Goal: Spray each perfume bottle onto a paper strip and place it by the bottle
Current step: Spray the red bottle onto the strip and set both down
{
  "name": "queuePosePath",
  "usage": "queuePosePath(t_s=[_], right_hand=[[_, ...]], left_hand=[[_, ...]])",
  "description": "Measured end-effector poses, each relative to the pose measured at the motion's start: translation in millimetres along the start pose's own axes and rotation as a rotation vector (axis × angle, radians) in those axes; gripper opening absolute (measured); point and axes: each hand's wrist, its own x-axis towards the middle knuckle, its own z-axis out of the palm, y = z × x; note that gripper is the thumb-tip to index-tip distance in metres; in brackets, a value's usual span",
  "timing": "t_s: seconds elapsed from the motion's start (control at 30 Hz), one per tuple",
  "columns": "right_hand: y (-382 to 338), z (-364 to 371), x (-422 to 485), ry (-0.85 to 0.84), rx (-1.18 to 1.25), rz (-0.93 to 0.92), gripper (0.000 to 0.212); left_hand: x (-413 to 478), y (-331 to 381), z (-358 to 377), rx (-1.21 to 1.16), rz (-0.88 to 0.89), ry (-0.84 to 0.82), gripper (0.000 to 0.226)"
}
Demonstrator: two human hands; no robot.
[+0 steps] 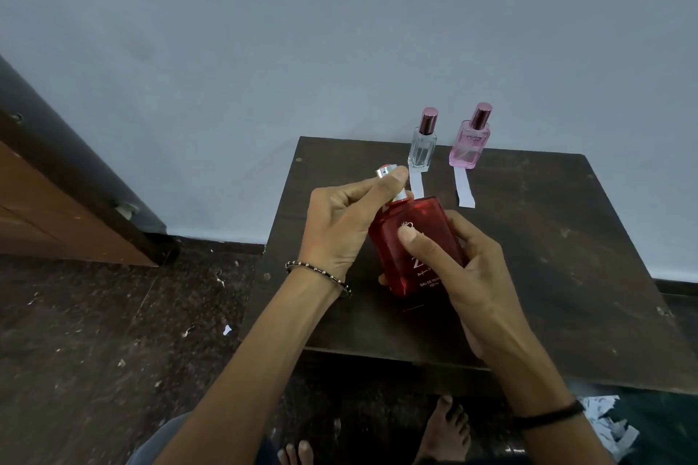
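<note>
Left grip (340, 226): fingers and thumb curled round the silver sprayer head (385, 173) of the red perfume bottle (415, 217); beaded bracelet (321, 273) at the wrist.

Right grip (460, 276): clasping the same bottle by its body, thumb laid across the printed front face; black band (547, 416) at the wrist.

Red perfume bottle: held between both grips above the near left part of the bench (559, 238), tilted, its top leaning away and to the left.

Clear bottle (422, 147): upright at the back edge of the bench, pink metallic cap on; first paper strip (417, 183) lies flat in front of it, its far end at the base.

Pink bottle (469, 147): upright just right of the clear one, capped; second paper strip (465, 189) lies in front of it likewise.

Bench: dark wood, set against a blue-grey wall (340, 30).

Floor (94, 332): dark, speckled, with paper scraps; a heap of torn paper (608, 425) at lower right; bare feet (447, 427) under the near edge.
</note>
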Motion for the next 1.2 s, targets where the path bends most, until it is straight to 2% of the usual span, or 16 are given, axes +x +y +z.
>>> queuePosePath(t_s=[0.2, 0.33, 0.47, 0.6, 0.77, 0.93, 1.07, 1.2], right_hand=[[-1, 0, 1, -0.055, 0.076, 0.111, 0.032], [-3, 0, -3, -0.133, 0.151, 0.164, 0.035], [-1, 3, -4, -0.108, 0.075, 0.162, 0.036], [-1, 2, -1, -0.119, 0.177, 0.193, 0.034], [2, -5, -1, -0.205, 0.424, 0.269, 0.057], [4, -9, -1, -0.268, 0.46, 0.212, 0.074], [5, -6, 0, -0.367, 0.559, 0.242, 0.062], [8, -7, 1, -0.288, 0.481, 0.237, 0.059]], left_hand=[[-1, 2, 1, -0.002, -0.022, 0.01, 0.028], [3, 12, -7, -0.143, -0.053, 0.052, 0.029], [3, 14, -10, -0.204, -0.098, 0.114, 0.029], [5, 12, -11, -0.231, -0.134, 0.139, 0.029], [7, 11, -18, -0.236, -0.148, 0.148, 0.033], [8, 10, -16, -0.216, -0.176, 0.13, 0.028], [8, 7, -12, -0.167, -0.201, 0.106, 0.02], [8, 7, -11, -0.17, -0.207, 0.101, 0.026]])
